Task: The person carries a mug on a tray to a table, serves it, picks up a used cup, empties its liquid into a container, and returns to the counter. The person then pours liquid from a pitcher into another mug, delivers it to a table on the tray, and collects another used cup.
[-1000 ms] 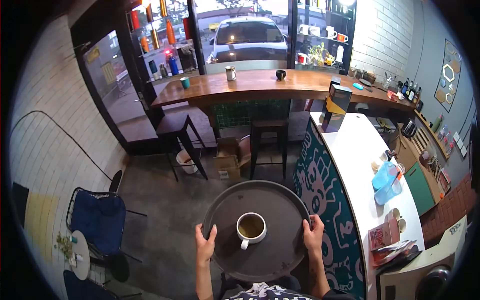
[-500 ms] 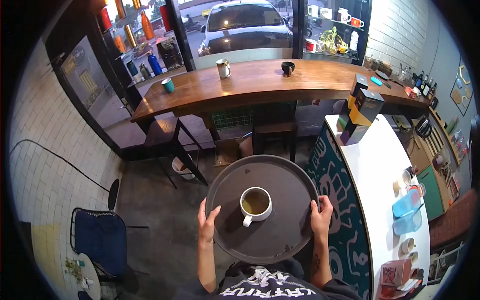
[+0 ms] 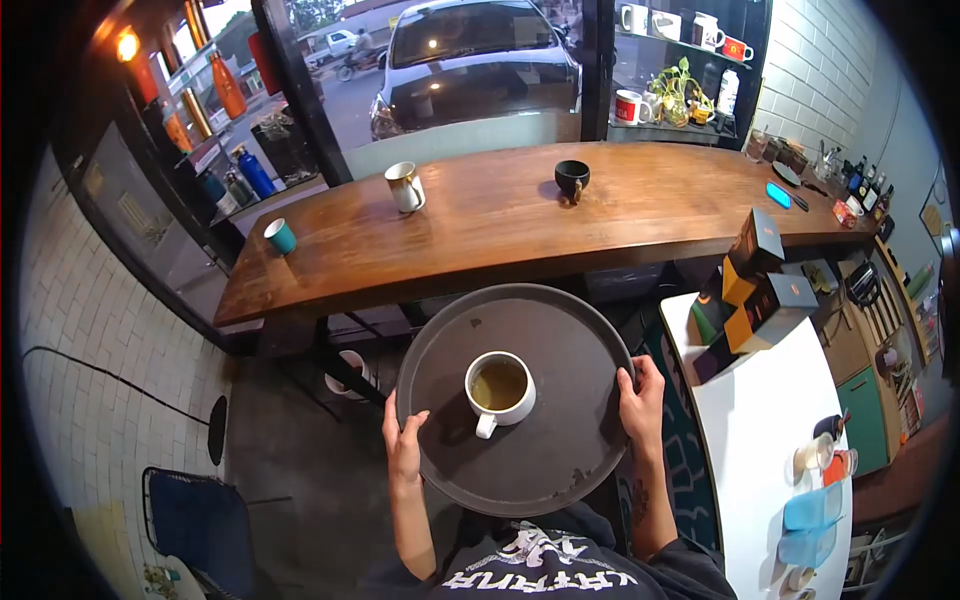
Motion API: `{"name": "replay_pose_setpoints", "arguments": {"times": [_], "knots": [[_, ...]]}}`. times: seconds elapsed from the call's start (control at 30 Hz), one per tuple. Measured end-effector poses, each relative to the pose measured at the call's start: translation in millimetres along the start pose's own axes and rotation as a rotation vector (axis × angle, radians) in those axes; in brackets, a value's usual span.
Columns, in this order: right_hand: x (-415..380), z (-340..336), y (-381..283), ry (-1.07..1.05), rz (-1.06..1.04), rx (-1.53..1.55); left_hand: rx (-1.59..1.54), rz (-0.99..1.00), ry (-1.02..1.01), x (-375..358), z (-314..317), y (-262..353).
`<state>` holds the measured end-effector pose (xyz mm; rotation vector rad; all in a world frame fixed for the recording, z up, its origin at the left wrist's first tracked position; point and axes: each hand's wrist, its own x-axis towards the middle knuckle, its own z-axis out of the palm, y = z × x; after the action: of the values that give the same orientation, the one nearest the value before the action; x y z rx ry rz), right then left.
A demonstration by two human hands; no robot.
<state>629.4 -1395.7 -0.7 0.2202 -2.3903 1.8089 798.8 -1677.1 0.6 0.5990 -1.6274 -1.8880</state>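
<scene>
Between my two hands is a round dark brown tray [image 3: 560, 450], held roughly level in front of my body. My left hand [image 3: 404, 446] grips its left rim, with the thumb on top. On the right rim, my right hand [image 3: 640, 402] is closed in the same way, thumb over the edge. A white mug [image 3: 500, 398] stands upright on the tray, a little left of its middle, handle pointing toward me. Yellowish-brown liquid shows inside it. The fingers under the tray are hidden.
Ahead is a long wooden counter [image 3: 480, 222] bearing a teal cup [image 3: 280, 236], a white and brown mug [image 3: 405, 187] and a black cup [image 3: 572, 178]. At right, a white counter [image 3: 745, 440] carries black and yellow boxes [image 3: 765, 300] and blue containers [image 3: 812, 508]. A blue chair [image 3: 198, 525] stands lower left.
I have moved forward with the tray, so the wooden counter appears nearer and larger. The mug keeps about the same place on the tray, and both hands keep their hold.
</scene>
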Motion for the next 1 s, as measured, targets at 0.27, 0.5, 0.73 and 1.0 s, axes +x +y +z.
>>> {"name": "replay_pose_setpoints", "arguments": {"times": [0.27, 0.5, 0.73, 1.0], "knots": [[114.9, 56.4, -6.8, 0.042, -0.039, -0.058, -0.030, 0.041, -0.065, 134.4, 37.4, 3.7], [178.1, 96.0, -22.4, 0.068, -0.079, -0.331, 0.332, 0.081, -0.024, 216.3, 41.3, 1.4], [218.4, 124.5, -27.7, -0.036, -0.082, -0.553, 0.529, 0.050, -0.021, 253.6, 45.2, 12.6], [258.7, 138.2, -18.0, -0.135, -0.100, -0.680, 0.852, 0.059, 0.148, 263.9, 62.8, 3.3]]}}
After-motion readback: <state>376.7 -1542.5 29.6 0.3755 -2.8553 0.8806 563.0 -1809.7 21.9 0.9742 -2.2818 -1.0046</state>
